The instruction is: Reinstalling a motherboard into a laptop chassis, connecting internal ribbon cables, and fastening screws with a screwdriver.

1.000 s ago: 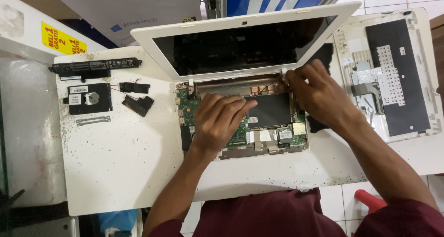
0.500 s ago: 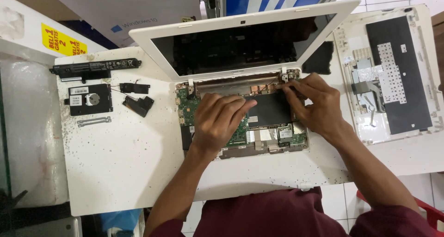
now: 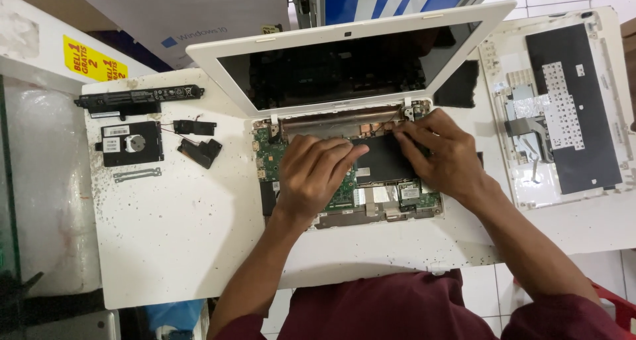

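Note:
A white laptop (image 3: 344, 61) stands open on the white table (image 3: 179, 234), its base stripped so the green circuit board (image 3: 268, 158) and a copper heat pipe (image 3: 338, 122) show. My left hand (image 3: 315, 171) lies flat on the middle of the board, fingers together and pointing right. My right hand (image 3: 440, 158) rests at the board's right side below the right hinge, fingertips pressed on a black sheet (image 3: 381, 161). Neither hand visibly holds a tool.
A black battery bar (image 3: 136, 98), a black hard drive (image 3: 129, 143), two small black speakers (image 3: 197, 141) and a metal bracket (image 3: 136, 175) lie at the left. The removed keyboard cover (image 3: 563, 108) lies upside down at the right. A red stool edge (image 3: 619, 303) shows bottom right.
My right hand has slid left from the base's right edge to the black sheet near the hinge. My left hand has stayed on the board.

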